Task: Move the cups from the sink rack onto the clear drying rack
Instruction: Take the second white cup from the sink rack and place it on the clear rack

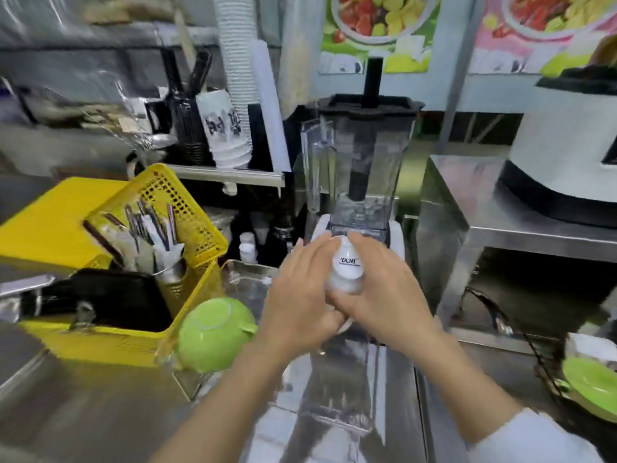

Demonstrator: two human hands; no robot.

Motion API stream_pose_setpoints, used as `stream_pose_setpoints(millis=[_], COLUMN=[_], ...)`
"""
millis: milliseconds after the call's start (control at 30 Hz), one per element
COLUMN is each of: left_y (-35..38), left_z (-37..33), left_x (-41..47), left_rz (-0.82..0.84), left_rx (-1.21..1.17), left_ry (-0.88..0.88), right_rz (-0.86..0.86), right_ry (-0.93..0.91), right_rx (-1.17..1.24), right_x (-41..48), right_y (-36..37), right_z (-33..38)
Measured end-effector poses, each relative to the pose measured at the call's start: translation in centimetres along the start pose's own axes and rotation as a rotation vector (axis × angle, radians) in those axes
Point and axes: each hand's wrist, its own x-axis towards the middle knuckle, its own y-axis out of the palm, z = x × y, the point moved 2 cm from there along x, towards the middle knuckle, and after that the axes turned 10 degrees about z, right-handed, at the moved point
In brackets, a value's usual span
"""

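A clear cup with a white printed logo (347,267) is held upside down between both hands at the centre of the view, above the clear drying rack (247,282). My left hand (300,295) grips its left side and my right hand (384,289) wraps its right side. A green cup (213,334) sits upside down on the rack's left part, handle pointing right. At the far right, a dark wire sink rack (541,359) holds a green dish (594,385).
A yellow perforated basket (187,202) with cutlery stands left of the rack. A blender with a clear jar (360,162) stands right behind the hands. A steel shelf (521,225) carries a white appliance at right. Stacked paper cups (230,95) rise at the back.
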Motion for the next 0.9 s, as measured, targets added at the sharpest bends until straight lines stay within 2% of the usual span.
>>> stream_pose_setpoints(millis=[167, 267, 467, 767, 900], left_y=[-3.8, -4.9, -4.4, -4.2, -3.9], left_z=[5.6, 8.7, 12.8, 13.7, 13.9], left_x=[-0.7, -1.1, -1.3, -1.3, -1.2], left_rz=[0.088, 0.234, 0.580, 0.664, 0.702], left_rx=[0.019, 0.049, 0.320, 0.351, 0.296], left_ry=[-0.150, -0.266, -0.301, -0.387, -0.440], right_rz=[0.125, 0.206, 0.391, 0.472, 0.490], right_ry=[0.043, 0.118, 0.224, 0.220, 0.202], right_rx=[-0.020, -0.019, 0.032, -0.057, -0.045], right_x=[5.0, 7.1, 9.3, 10.5, 10.5], right_y=[4.4, 7.0, 11.5, 13.5, 13.8], right_z=[3.2, 4.2, 4.0, 4.0, 3.7])
